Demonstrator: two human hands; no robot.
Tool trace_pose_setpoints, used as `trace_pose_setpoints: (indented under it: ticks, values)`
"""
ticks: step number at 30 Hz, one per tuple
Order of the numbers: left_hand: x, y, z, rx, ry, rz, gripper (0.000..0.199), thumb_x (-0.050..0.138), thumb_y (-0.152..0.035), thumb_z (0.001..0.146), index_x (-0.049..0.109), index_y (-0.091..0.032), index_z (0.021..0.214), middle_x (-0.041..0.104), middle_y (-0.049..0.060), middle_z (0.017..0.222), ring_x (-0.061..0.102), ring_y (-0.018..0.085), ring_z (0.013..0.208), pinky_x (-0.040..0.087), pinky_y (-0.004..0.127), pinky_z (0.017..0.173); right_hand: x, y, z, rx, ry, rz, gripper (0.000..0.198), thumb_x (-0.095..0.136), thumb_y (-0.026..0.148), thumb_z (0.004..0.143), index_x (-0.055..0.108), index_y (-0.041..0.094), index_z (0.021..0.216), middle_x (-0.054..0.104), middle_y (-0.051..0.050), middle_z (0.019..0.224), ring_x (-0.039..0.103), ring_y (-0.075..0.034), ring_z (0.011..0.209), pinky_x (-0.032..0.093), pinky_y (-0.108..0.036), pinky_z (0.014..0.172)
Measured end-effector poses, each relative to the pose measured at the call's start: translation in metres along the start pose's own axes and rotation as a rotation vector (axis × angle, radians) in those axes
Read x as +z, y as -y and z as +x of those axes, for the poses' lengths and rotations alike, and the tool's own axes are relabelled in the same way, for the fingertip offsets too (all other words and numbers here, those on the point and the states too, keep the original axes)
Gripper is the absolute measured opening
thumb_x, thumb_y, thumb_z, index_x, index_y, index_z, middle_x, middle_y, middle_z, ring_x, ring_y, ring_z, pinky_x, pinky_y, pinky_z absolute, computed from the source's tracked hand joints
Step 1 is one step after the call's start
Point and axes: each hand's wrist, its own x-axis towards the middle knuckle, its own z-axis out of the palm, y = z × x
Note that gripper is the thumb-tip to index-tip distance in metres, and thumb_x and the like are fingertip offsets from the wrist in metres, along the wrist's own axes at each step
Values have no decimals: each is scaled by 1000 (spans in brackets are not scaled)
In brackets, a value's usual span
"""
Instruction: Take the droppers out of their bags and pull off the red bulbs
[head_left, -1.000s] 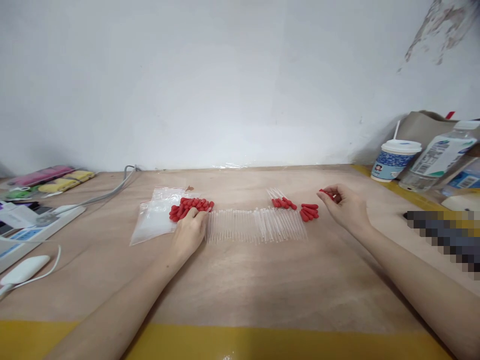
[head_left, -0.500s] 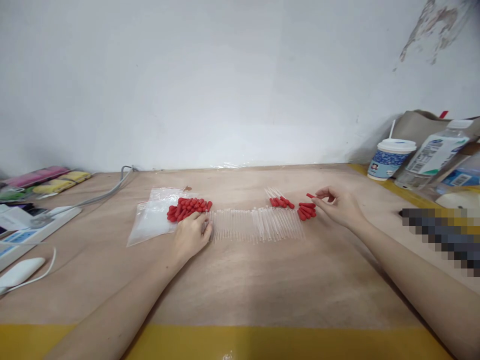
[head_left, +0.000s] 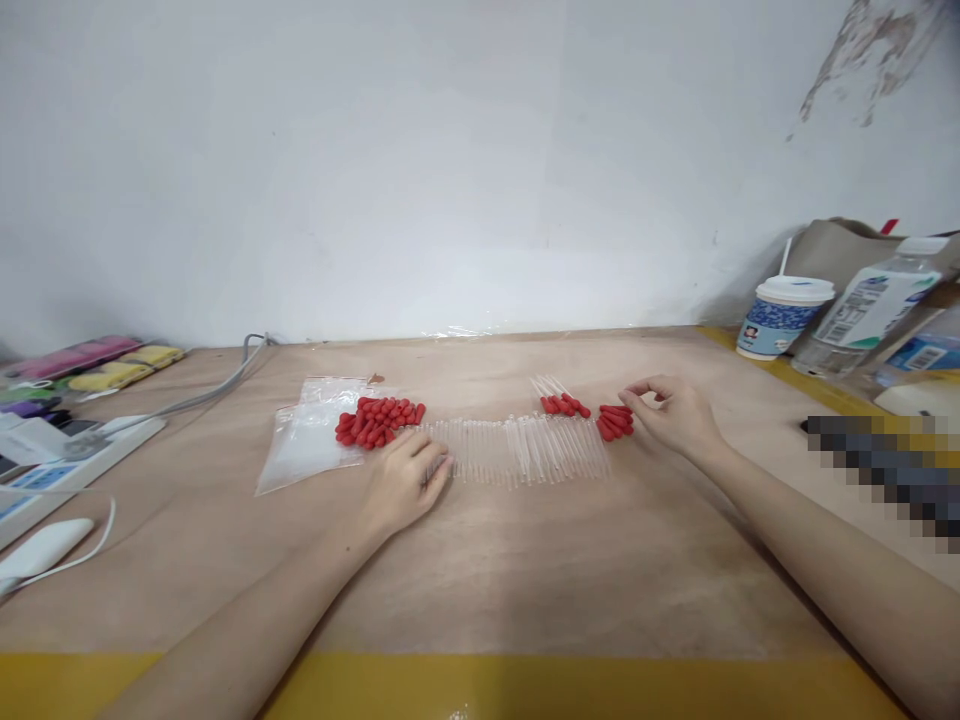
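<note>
My left hand (head_left: 409, 480) rests at the left end of a row of thin clear tubes (head_left: 525, 450), its fingers loosely bent and apart; it hides part of the row. I see nothing held in it. Just behind it lies a large heap of red rubber bulbs (head_left: 379, 415). On the right, my right hand (head_left: 667, 410) hovers beside a small pile of red bulbs (head_left: 615, 422), thumb and index fingertip close to the pile, with no bulb visible between them. Behind the row, several red-bulbed droppers (head_left: 564, 405) lie with their pale stems pointing back.
Clear plastic bags (head_left: 311, 440) lie by the large heap. At left are a power strip (head_left: 82, 475), a grey cable (head_left: 217, 385), a white device (head_left: 49, 545) and coloured packets (head_left: 124, 365). A lidded paper cup (head_left: 784, 320) and a plastic bottle (head_left: 870, 310) stand at right.
My left hand has moved right along the tubes and slightly toward me. The red bulb that was pinched in my right hand no longer shows between its fingers.
</note>
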Motion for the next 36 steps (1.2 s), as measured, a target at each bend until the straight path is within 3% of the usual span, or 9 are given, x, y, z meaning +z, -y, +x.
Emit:
trace_pose_setpoints:
  ticks: [5, 11, 19, 22, 27, 32, 36]
  values:
    - [1, -19, -1, 204, 111, -174, 15, 48, -20, 83, 61, -17, 90, 56, 7, 86, 51, 16, 78, 43, 29, 69, 14, 29, 11, -40, 176, -161, 24, 51, 39, 75, 70, 24, 73, 66, -4, 81, 55, -22, 80, 38, -32, 69]
    - [2, -17, -1, 222, 118, -205, 13, 49, -18, 82, 61, -17, 88, 57, 7, 91, 52, 17, 83, 44, 31, 73, 30, 58, 21, 64, 313, -314, 30, 49, 44, 75, 71, 24, 70, 66, -8, 82, 53, -27, 89, 35, -39, 74]
    - [2, -17, -1, 249, 71, -204, 19, 49, -19, 83, 59, -18, 99, 59, 8, 97, 54, 18, 91, 47, 33, 77, 27, 62, 24, 177, 268, -195, 29, 46, 42, 78, 67, 23, 75, 67, -5, 76, 57, -23, 81, 37, -34, 70]
    - [2, -17, -1, 246, 65, -188, 24, 48, -18, 83, 56, -18, 105, 59, 8, 103, 53, 19, 100, 46, 35, 85, 20, 66, 11, 29, 201, -31, 21, 50, 38, 78, 64, 22, 77, 67, -2, 79, 56, -20, 78, 37, -31, 69]
    - [5, -21, 3, 284, -45, -131, 34, 49, -17, 83, 50, -18, 117, 52, 11, 121, 43, 24, 118, 42, 43, 94, 17, 79, -34, -467, 85, 109, 11, 51, 28, 81, 60, 21, 82, 65, -2, 78, 54, -18, 76, 31, -36, 78]
    - [11, -28, 8, 309, -51, -102, 39, 48, -20, 85, 44, -16, 124, 46, 13, 128, 39, 23, 122, 39, 43, 98, 23, 93, -61, -572, 35, 168, 8, 52, 22, 81, 59, 20, 80, 60, 0, 65, 51, -16, 72, 29, -35, 76]
    - [16, -29, 8, 336, -62, -82, 30, 49, -22, 85, 52, -13, 114, 56, 12, 118, 49, 20, 113, 43, 38, 97, 27, 98, -64, -615, 36, 216, 7, 52, 20, 81, 60, 19, 79, 59, 1, 64, 50, -15, 70, 29, -34, 76]
